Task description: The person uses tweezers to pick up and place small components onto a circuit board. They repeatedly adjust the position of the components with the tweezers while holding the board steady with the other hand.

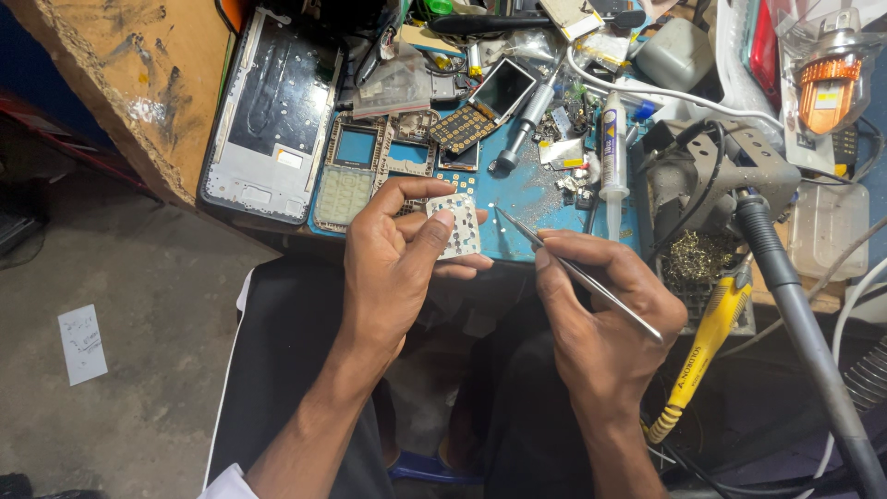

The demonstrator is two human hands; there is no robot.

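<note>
Keypad membrane, a small white sheet dotted with round contacts, sits near the middle of the frame, pinched by its edges between the thumb and fingers of the left hand. Just to its right, the right hand holds a pair of thin metal tweezers in a pen-like grasp, their closed point (aimed up and left) hanging just beside the membrane's right edge, not touching it. Both hands hover over the person's dark-clothed lap at the lower centre.

Beyond them, a blue work mat covers the bench edge. On it, left of centre, lie phone housings with keypad openings, and a large phone frame lies at the upper left. A white syringe tube lies upper centre right. At right, a yellow-handled soldering iron slants downward beside a grey stand.
</note>
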